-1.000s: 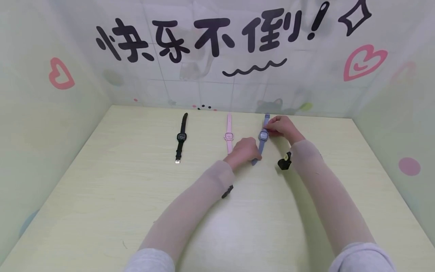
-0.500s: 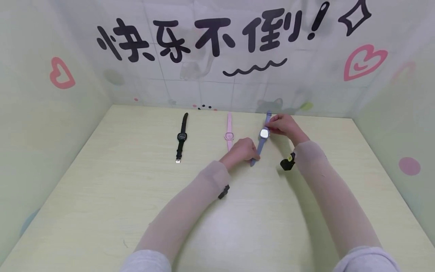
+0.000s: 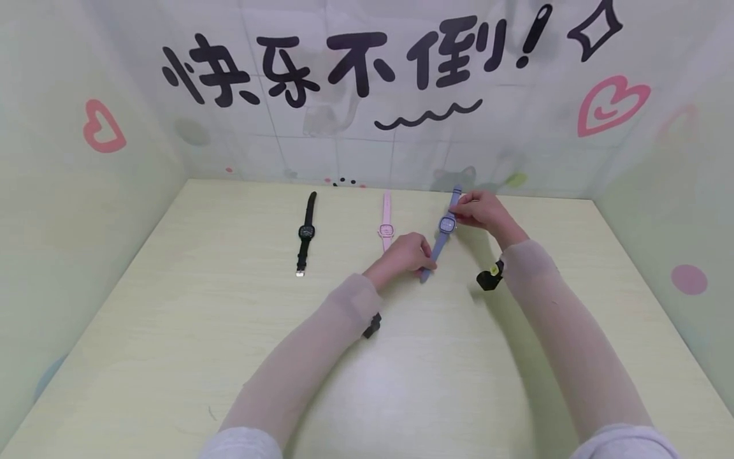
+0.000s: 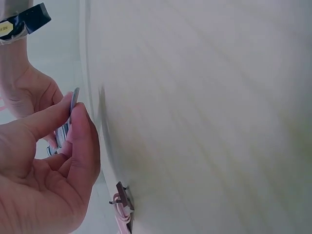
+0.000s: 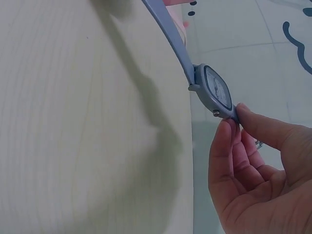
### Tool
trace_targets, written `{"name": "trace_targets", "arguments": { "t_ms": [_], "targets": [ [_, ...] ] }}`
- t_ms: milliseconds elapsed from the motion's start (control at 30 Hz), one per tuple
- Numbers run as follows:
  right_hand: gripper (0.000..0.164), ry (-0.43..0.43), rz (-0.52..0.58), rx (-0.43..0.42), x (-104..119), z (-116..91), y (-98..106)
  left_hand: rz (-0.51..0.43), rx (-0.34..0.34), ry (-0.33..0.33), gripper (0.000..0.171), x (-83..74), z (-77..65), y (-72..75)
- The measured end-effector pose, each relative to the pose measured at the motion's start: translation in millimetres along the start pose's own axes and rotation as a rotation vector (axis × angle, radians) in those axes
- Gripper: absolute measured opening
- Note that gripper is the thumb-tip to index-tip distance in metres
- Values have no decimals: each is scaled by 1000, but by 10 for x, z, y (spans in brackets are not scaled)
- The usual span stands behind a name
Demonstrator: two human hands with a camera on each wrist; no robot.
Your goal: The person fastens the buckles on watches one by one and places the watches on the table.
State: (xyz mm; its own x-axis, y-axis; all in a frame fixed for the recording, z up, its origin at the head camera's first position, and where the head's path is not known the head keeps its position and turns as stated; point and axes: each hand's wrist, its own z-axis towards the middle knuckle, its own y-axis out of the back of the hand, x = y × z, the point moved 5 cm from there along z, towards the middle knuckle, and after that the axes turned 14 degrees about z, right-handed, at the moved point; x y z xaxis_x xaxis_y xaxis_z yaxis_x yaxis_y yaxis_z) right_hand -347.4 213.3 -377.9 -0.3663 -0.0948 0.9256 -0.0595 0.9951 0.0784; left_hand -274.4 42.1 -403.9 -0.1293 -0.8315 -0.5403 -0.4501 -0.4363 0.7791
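A blue-grey wristwatch (image 3: 447,224) is stretched out at a slant between my two hands, raised off the table. My left hand (image 3: 404,252) pinches the near end of its strap between thumb and fingers, as the left wrist view shows up close. At the far side, my right hand (image 3: 483,209) pinches the strap beside the watch case, which has its crown and squarish dial (image 5: 220,90) showing in the right wrist view. Just left of my left hand lies a pink wristwatch (image 3: 387,231), its lower strap partly hidden behind that hand.
Further left, a black wristwatch (image 3: 306,232) lies lengthwise on the pale wood-grain table (image 3: 189,306). A white backdrop (image 3: 344,153) with black lettering rises at the table's far edge, and printed panels stand at both sides.
The blue-grey watch has tilted a little more, its far end shifting up and right with my right hand. My left hand has drifted slightly left, still pinching the strap.
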Motion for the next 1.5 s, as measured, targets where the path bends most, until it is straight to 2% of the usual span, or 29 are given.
{"name": "trace_targets", "arguments": {
  "t_ms": [267, 733, 1233, 1500],
  "targets": [
    [16, -1, 40, 9, 16, -53, -2, -50, 33, -5, 18, 36, -44, 7],
    [13, -1, 131, 57, 68, -191, -19, -114, 42, -66, 14, 115, -77, 43],
    [13, -1, 144, 60, 91, -241, -11, -131, 45, -53, 15, 144, -120, 72],
    [12, 8, 187, 76, 94, -295, -31, -132, 39, -54, 15, 188, -149, 80]
  ]
}}
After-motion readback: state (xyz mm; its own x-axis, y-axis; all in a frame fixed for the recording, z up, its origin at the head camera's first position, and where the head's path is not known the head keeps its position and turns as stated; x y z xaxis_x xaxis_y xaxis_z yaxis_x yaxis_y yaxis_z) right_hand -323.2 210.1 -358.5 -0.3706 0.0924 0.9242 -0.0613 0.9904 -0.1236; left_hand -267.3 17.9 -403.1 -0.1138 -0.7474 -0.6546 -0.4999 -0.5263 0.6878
